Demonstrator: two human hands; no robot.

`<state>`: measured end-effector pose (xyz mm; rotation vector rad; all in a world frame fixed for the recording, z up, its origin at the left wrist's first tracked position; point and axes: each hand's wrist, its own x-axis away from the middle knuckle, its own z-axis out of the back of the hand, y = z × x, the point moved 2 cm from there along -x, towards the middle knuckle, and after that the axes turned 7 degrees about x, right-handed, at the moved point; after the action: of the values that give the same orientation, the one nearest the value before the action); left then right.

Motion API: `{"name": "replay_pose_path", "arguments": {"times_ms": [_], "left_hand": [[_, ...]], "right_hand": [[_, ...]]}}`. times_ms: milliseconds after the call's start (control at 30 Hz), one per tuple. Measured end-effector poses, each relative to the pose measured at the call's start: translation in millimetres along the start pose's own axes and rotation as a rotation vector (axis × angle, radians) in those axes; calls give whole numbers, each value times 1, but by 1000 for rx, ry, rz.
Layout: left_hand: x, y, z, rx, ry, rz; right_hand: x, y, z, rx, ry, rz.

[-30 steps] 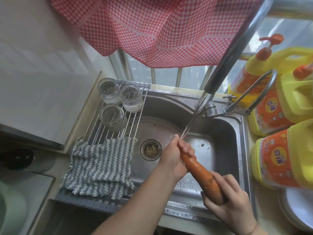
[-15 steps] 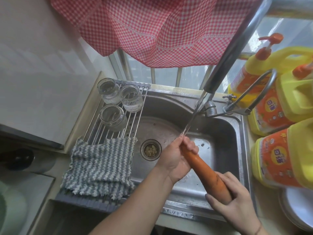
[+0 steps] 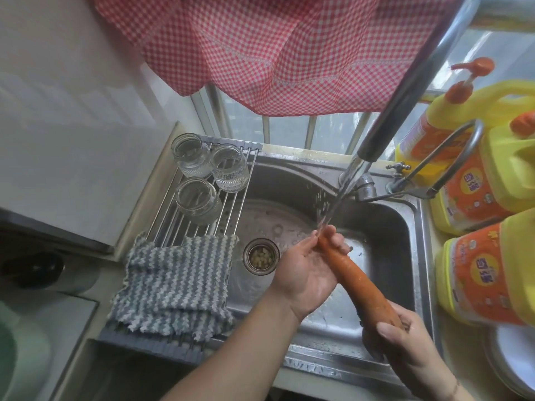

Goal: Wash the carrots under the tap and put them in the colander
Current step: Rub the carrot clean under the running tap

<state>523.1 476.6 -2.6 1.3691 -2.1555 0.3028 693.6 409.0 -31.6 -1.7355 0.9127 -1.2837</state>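
The sink (image 3: 399,227) is the landmark. Over its basin, one carrot (image 3: 359,287) lies slanted, thin end up in the tap (image 3: 405,91) stream, so washing is under way. No colander or other carrots show, so placing is left, by my judgement. The right hand (image 3: 405,345) is closed round the thick end at the sink's near rim. The left hand (image 3: 307,270) cups the thin end, palm more open than a second ago, when it wrapped the tip tightly.
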Motion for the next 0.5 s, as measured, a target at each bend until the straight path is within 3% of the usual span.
{"name": "replay_pose_path", "arguments": {"times_ms": [267, 500], "left_hand": [[-3, 3, 0, -24, 151, 53], [1, -5, 9, 22, 131, -44]], "right_hand": [[1, 0, 5, 53, -58, -39], [-2, 1, -2, 79, -17, -26]]}}
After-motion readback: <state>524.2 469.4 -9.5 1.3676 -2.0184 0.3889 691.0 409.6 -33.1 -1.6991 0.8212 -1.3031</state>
